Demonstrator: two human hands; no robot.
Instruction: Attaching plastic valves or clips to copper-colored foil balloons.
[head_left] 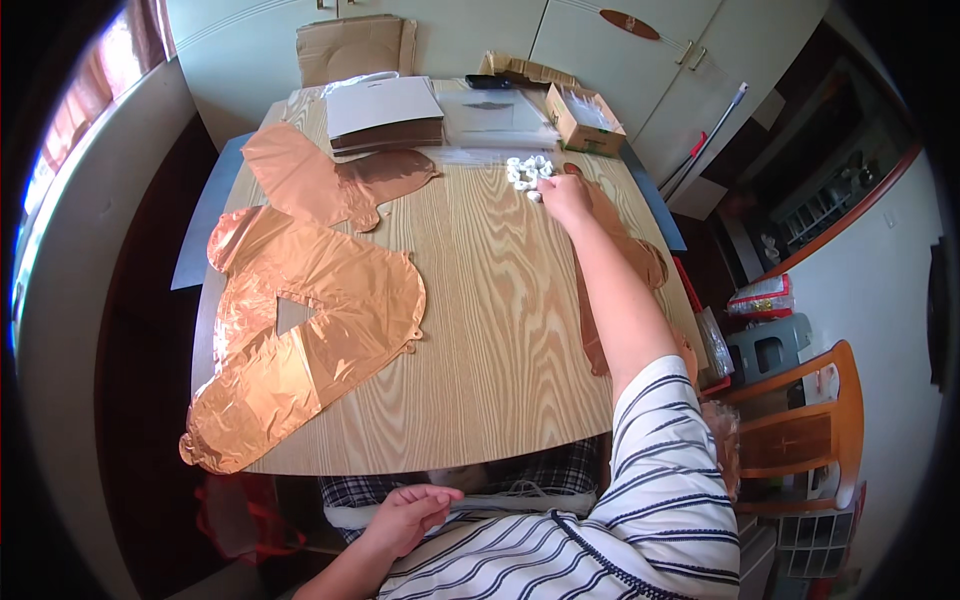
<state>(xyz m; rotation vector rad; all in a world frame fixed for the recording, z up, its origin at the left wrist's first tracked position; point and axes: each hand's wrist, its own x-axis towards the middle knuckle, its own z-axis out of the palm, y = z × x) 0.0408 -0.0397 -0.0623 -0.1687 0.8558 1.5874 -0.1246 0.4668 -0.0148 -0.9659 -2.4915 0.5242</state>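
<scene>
- Pale, wood-grained worktop point(480, 330), spread before the person.
- Flat, crinkled, copper-coloured foil balloon with an angular hole point(365, 290), on the worktop's left side.
- Right hand point(565, 200), over the worktop's far right part; fingers drawn together, any grip hidden.
- Left hand point(408, 517), below the worktop's near edge; fingers loosely curled, cannot tell if holding anything.
- Small, white, curled pieces point(522, 172), heaped on the worktop's far right part; best pinched singly, lifted straight up.

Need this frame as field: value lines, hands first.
right hand: at white pile, grip unclear
left hand: near lap, fingers curled, nothing visibly held
table left: large copper foil piece, smaller foil piece beyond it
table right: another copper foil, partly hidden by right forearm
table far end: grey stack, clear plastic packs, open cardboard box
</scene>
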